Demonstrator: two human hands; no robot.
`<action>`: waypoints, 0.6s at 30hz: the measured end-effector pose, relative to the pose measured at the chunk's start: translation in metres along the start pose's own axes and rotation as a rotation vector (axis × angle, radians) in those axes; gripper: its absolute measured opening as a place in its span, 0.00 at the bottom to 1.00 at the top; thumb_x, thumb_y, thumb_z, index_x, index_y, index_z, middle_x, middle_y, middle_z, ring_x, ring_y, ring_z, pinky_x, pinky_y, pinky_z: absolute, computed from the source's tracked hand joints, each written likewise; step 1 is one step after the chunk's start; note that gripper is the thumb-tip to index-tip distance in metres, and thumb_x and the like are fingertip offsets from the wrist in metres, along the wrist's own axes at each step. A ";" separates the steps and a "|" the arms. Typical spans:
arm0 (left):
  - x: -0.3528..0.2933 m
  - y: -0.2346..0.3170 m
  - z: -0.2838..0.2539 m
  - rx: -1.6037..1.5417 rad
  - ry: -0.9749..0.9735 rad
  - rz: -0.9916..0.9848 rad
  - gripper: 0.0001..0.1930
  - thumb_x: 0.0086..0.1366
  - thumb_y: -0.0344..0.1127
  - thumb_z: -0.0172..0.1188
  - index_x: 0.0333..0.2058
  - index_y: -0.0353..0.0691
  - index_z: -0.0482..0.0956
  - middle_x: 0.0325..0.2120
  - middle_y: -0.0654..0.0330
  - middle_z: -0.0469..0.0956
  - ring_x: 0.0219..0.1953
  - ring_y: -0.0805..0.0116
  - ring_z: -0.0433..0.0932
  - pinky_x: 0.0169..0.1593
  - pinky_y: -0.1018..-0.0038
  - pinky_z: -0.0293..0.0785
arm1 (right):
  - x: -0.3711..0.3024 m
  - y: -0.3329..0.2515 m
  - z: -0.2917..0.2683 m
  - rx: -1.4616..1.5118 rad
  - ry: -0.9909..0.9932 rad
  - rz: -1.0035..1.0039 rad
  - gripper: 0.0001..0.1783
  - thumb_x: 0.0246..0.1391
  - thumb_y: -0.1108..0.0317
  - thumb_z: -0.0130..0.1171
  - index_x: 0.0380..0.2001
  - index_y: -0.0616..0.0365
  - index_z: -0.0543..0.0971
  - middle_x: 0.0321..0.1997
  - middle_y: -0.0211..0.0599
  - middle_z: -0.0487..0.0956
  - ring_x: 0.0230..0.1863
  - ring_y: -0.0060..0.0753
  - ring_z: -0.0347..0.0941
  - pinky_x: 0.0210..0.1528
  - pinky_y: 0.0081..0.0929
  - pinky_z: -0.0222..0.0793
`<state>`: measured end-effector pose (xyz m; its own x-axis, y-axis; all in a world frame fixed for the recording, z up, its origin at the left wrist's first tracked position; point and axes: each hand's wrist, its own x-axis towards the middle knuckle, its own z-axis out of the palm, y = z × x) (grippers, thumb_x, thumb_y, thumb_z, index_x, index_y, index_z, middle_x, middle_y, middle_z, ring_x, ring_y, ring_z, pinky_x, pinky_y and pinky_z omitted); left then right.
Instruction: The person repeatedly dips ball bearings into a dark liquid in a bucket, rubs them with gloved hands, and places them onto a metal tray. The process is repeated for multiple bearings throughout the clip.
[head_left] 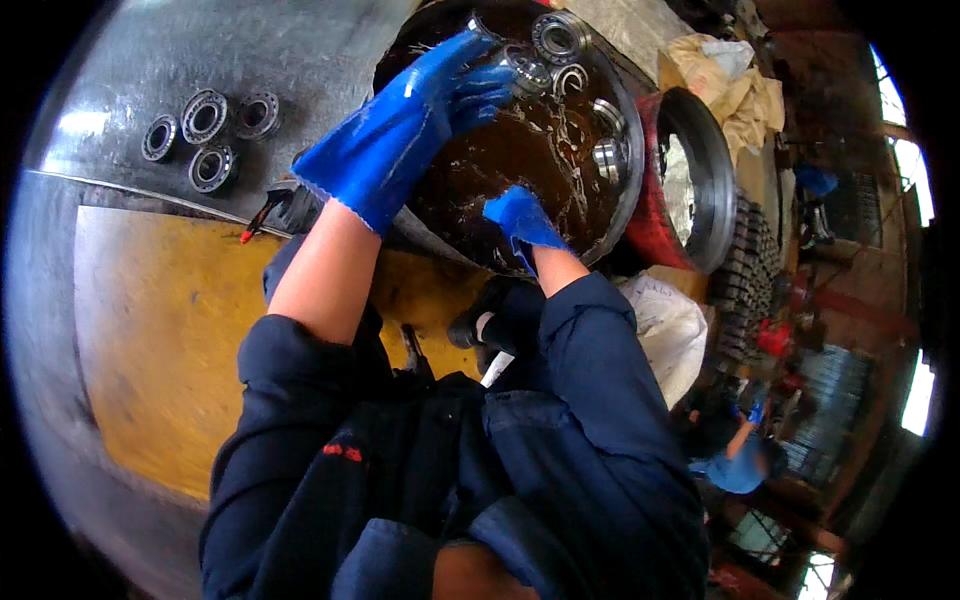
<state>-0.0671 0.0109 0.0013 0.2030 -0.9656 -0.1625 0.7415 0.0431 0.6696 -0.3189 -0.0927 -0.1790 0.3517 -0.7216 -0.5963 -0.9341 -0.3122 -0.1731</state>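
The left hand [448, 84] stretches across the tub [632, 170], fingers spread; the right hand [526, 220] sits nearer, grip impossible to tell.

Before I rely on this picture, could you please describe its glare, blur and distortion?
In the head view, glare whitens part of the metal tabletop, bright streaks cross the brown liquid, bright openings at right are blown out, the distant co-worker looks soft, and edges of the yellow panel bow.

Workshop: bearings [190, 121], drum [633, 150] of likely oil [455, 178].
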 end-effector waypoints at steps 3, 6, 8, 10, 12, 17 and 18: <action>-0.014 -0.002 -0.041 0.307 0.024 0.047 0.32 0.72 0.56 0.57 0.66 0.43 0.70 0.59 0.51 0.78 0.57 0.63 0.78 0.54 0.71 0.75 | -0.035 -0.084 -0.004 -0.438 -0.033 -0.238 0.22 0.49 0.56 0.66 0.46 0.53 0.86 0.53 0.51 0.83 0.53 0.59 0.80 0.53 0.51 0.77; -0.025 -0.033 -0.032 0.837 0.011 0.228 0.35 0.68 0.56 0.63 0.62 0.32 0.73 0.56 0.47 0.79 0.57 0.58 0.78 0.60 0.66 0.73 | -0.036 -0.099 -0.002 -0.789 -0.061 -0.395 0.13 0.52 0.62 0.64 0.40 0.52 0.87 0.47 0.49 0.85 0.50 0.58 0.81 0.47 0.53 0.78; -0.039 -0.061 -0.022 1.320 0.135 0.294 0.39 0.67 0.60 0.62 0.65 0.33 0.70 0.61 0.41 0.74 0.64 0.46 0.73 0.67 0.58 0.66 | -0.024 -0.073 0.006 -0.363 0.238 -0.482 0.13 0.54 0.62 0.62 0.41 0.53 0.86 0.47 0.47 0.85 0.50 0.54 0.81 0.46 0.53 0.77; -0.046 -0.087 -0.008 1.500 0.168 0.291 0.42 0.66 0.63 0.61 0.66 0.34 0.69 0.65 0.39 0.69 0.68 0.45 0.67 0.71 0.58 0.61 | -0.011 -0.031 0.020 0.083 0.186 -0.366 0.14 0.59 0.60 0.59 0.44 0.50 0.86 0.50 0.44 0.85 0.51 0.52 0.82 0.49 0.48 0.77; -0.058 -0.107 -0.024 1.495 0.253 0.347 0.41 0.65 0.62 0.61 0.66 0.35 0.69 0.66 0.40 0.69 0.70 0.45 0.64 0.74 0.59 0.57 | -0.027 -0.048 0.022 -0.160 0.233 -0.221 0.19 0.55 0.54 0.63 0.48 0.47 0.86 0.52 0.40 0.85 0.51 0.50 0.82 0.53 0.44 0.78; -0.055 -0.145 -0.037 1.779 0.436 0.514 0.33 0.64 0.51 0.64 0.62 0.36 0.74 0.61 0.43 0.74 0.66 0.44 0.69 0.71 0.55 0.61 | -0.046 -0.058 0.027 -0.100 0.208 -0.320 0.14 0.56 0.56 0.62 0.40 0.51 0.86 0.47 0.47 0.85 0.48 0.52 0.82 0.51 0.43 0.77; -0.060 -0.137 -0.027 1.764 0.392 0.612 0.32 0.64 0.49 0.64 0.62 0.36 0.74 0.61 0.43 0.75 0.66 0.44 0.70 0.71 0.55 0.62 | -0.051 -0.061 0.013 -0.083 0.197 -0.326 0.14 0.56 0.56 0.62 0.41 0.51 0.86 0.47 0.47 0.85 0.49 0.52 0.82 0.52 0.44 0.77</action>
<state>-0.1639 0.0699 -0.1003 0.4472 -0.8065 0.3867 -0.8281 -0.2100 0.5198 -0.2806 -0.0293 -0.1481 0.6420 -0.6786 -0.3568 -0.7659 -0.5882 -0.2595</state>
